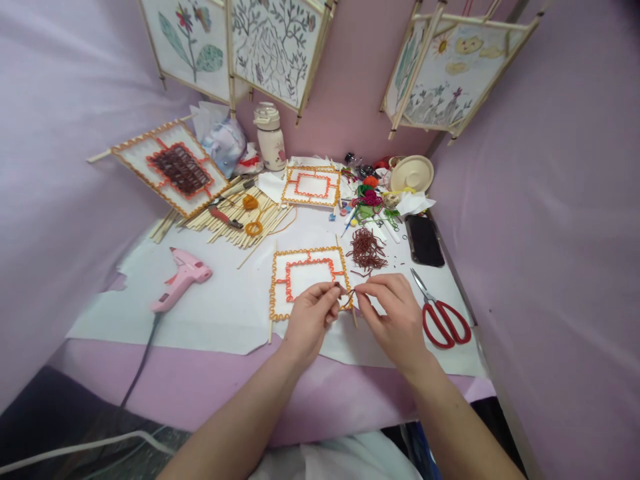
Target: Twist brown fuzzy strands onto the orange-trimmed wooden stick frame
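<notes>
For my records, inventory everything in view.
Panels: 3, white with orange edging, centre, behind, left
Strand pile: 1, brown, right of centre
Held strand: 1 or more, brown, at fingertips
Scissors: 1, red-handled, right
Phone: 1, black, right
Glue gun: 1, pink, left
Sticks: many, pale, left rear
Pliers-like tool: 1, orange-red, on sticks
Orange yarn: 2 bundles, orange, on sticks
Mixed yarn: several, multicoloured, right rear
Bottle: 1, cream, rear
Pouch: 1, pale blue, rear
Round dish: 1, cream, right rear
Hanging drawings: at least 4, multicoloured, top
Cable: 1, white, bottom left
Sheet: 1, white, under the items
Drapes: several, lilac, sides
Small clutter: uncountable, mixed, right rear
Left hand: 1, bare, over centre panel
Right hand: 1, bare, beside panel
</notes>
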The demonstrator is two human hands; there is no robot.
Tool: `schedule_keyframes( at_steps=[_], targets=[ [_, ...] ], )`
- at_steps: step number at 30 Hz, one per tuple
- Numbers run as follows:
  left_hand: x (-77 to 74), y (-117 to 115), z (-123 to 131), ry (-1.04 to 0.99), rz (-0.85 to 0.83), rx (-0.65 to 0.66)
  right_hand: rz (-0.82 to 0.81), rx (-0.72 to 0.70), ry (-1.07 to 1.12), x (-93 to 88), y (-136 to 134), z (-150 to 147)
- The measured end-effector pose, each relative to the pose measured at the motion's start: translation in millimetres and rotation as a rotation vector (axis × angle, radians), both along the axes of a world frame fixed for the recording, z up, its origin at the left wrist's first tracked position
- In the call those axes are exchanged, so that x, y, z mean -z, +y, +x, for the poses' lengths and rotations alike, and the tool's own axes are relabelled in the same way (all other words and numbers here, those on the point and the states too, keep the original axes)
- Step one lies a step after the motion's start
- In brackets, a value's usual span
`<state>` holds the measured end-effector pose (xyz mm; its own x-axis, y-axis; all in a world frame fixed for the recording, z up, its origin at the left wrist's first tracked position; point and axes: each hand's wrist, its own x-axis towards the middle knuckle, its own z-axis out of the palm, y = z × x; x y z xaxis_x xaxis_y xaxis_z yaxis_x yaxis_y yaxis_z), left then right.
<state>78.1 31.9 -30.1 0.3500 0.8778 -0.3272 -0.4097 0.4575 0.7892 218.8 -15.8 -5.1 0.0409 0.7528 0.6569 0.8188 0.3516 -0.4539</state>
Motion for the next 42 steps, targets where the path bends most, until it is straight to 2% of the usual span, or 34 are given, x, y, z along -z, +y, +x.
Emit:
schedule_keyframes(
  at_steps=[3, 6, 9, 16, 25, 28, 30, 33, 34, 38, 42],
  targets=[
    [-7.0, 4.1, -3.9, 0.020, 0.063, -0.007, 0.023, 0.052, -0.241, -1.4, 2.5, 6.7],
    [-13.0, 3.2, -5.1, 0.022, 0.102, 0.134, -0.018, 0.014, -0.319, -1.0, 4.4, 8.6],
    [-12.0, -0.3, -2.7, -0.006, 0.098, 0.213, -0.053, -0.039, -0.280, -0.2, 3.9, 6.5],
    [-0.4, -1.5, 1.6, 0.030, 0.136, 0.178, -0.103, -0.037, -0.183, -1.2, -0.1, 5.0],
    [-2.6, -1.8, 0.6, 0.151, 0.209, 0.201, -0.111, -0.055, -0.151, -1.8, -3.3, 1.7],
    [-3.0, -1.3, -0.4, 0.203, 0.218, 0.238, -0.118, -0.084, -0.112, -3.2, -2.8, 9.9],
    [-1.9, -0.5, -1.0, 0.228, 0.206, 0.227, -0.108, -0.036, -0.059, -1.5, -0.7, 26.3],
    [1.5, 0.9, -1.3, 0.237, 0.188, 0.157, -0.123, 0.179, -0.017, 9.7, 3.8, 59.9],
    [2.7, 1.2, -1.2, 0.234, 0.184, 0.140, -0.165, 0.204, -0.047, 15.6, 5.3, 69.7],
    [6.7, 2.2, -0.4, 0.224, 0.188, 0.119, -0.357, 0.127, -0.161, 43.2, 10.6, 83.4],
    [9.5, 3.7, 0.1, 0.232, 0.204, 0.104, -0.386, 0.108, -0.172, 63.3, 18.3, 70.4]
  ],
)
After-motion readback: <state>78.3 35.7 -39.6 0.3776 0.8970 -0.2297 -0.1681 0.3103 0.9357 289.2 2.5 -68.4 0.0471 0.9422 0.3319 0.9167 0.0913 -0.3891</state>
